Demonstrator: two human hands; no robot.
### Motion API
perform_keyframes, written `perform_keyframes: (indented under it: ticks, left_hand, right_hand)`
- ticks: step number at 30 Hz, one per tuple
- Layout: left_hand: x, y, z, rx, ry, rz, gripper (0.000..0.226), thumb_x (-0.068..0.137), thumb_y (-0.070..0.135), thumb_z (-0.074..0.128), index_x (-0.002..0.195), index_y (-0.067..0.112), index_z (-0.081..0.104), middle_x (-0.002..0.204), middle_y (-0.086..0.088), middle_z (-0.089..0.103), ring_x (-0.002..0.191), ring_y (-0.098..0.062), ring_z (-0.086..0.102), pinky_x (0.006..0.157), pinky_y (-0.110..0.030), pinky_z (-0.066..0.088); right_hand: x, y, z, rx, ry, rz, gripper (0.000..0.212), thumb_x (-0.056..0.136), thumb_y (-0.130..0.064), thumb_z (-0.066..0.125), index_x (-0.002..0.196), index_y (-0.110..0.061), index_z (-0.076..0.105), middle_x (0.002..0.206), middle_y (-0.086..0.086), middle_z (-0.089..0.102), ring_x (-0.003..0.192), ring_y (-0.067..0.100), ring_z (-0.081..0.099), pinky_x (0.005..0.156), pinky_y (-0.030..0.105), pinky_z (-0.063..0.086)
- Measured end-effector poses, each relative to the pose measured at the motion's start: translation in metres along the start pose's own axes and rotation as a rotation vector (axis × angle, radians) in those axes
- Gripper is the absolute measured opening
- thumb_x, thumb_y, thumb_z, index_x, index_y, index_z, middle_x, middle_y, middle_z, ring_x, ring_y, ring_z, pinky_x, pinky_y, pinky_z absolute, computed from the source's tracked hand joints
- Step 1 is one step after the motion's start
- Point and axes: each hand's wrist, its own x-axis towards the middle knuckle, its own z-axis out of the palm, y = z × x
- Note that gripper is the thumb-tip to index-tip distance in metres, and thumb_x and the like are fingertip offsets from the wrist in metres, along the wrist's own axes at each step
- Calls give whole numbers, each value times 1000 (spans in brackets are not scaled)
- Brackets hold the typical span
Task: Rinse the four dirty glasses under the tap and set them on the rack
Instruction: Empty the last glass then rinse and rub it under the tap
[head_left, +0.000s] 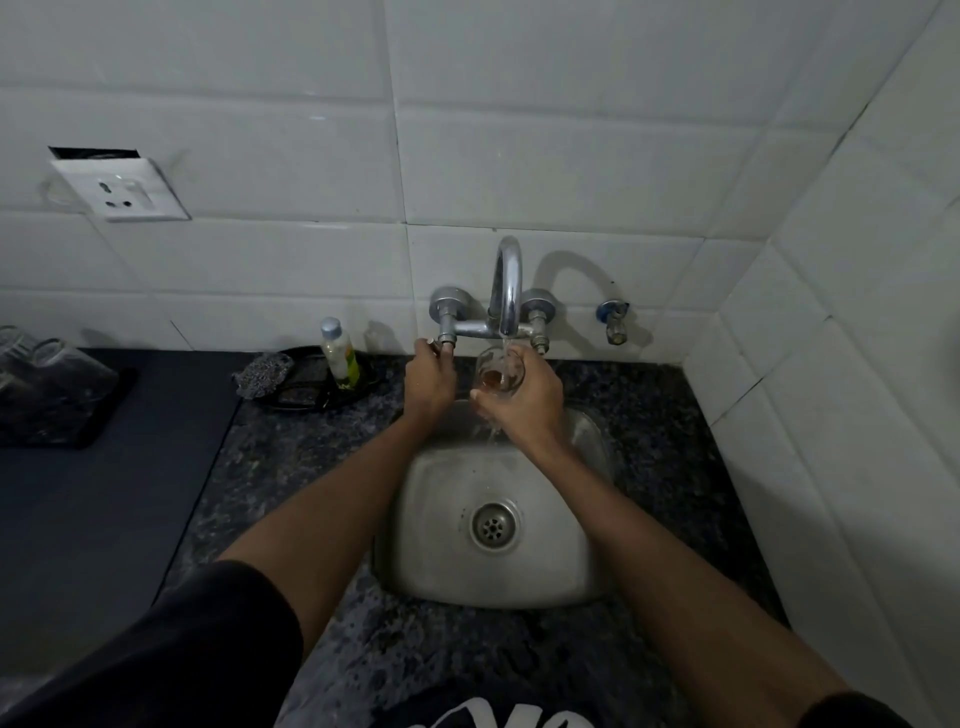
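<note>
Holding a glass (500, 370) under the tap (508, 291) w/ our right hand (524, 402), fingers wrapped round it above the sink (587, 519), we had water running into it. Our left hand (430, 384) pinched the tap's left knob (445, 343). More glasses (47, 358) sat far left.

Sink (545, 582) set in the tabletop (291, 457), tap (506, 291) on the wall behind it.
A bottle (340, 353) stands left of the tap; glasses (36, 358) sit on a tray (111, 410) at far left; a glass (498, 369) is under the spout, over the sink.
</note>
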Motion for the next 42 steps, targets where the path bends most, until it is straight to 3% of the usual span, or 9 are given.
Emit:
perform_keyframes:
  ticks: [3,7,14,19,22,26,30,36,42]
  left_hand:
    - [-18,15,3,-320,-287,-373,57,101,62,43,110,10,66,105,-12,72,102,-32,68,94,-47,55]
    - [-42,32,4,-866,-788,-693,60,104,57,39,99,10,76,94,-9,76,84,-24,74,72,-35,61]
    - [-42,47,3,-1100,-596,-614,43,105,29,31,99,6,66,82,-8,68,66,-20,67,55,-28,55]
    - [-37,47,-1,-1050,-518,-567,37,101,26,38,94,1,65,83,-13,71,76,-24,66,77,-36,51]
    - [-38,51,-9,-1033,-521,-579,42,104,34,39,94,4,67,81,-11,73,75,-23,68,66,-33,57]
    - [-35,56,-19,-977,-530,-585,49,107,43,40,100,6,71,87,-12,76,76,-24,73,61,-36,60]
    - [-42,67,-17,-983,-544,-521,44,108,31,33,97,4,66,80,-11,75,76,-24,71,72,-37,56]
    - [-36,67,-19,-851,-544,-603,55,108,48,32,93,9,68,82,-11,72,80,-24,64,74,-37,49]
    - [-41,68,-12,-977,-525,-608,42,106,34,40,91,5,66,75,-10,73,75,-24,70,73,-38,55]
  right_hand:
    - [-3,0,0,7,12,-13,67,64,-24,97,124,-19,66,109,-7,72,99,10,68,86,28,58]
    - [-8,4,-6,-32,-55,-99,76,71,-20,95,140,-16,62,125,-2,68,115,13,65,101,30,54]
    - [4,16,-34,-506,-217,-780,35,101,-17,62,129,2,68,134,21,66,130,36,59,112,46,51]
    - [7,1,-39,-322,-414,-410,28,108,-23,54,117,-7,74,111,10,75,98,17,68,91,38,55]
    - [16,-11,-42,-284,-485,-381,22,105,-13,60,121,-9,74,113,10,76,96,8,64,89,26,50]
    - [24,-12,-53,-480,-566,-508,30,103,-16,63,132,-21,68,131,8,71,116,23,67,100,45,58]
    - [11,-26,-37,-141,-557,-200,30,109,-20,56,137,-16,67,126,8,69,91,25,76,76,48,66]
    - [19,-18,-51,-676,-672,-530,39,106,-23,53,144,-29,54,145,6,60,121,28,65,97,46,58]
    - [7,-42,-33,-262,-524,-208,25,113,-20,47,116,-4,65,103,10,68,74,19,68,76,44,62]
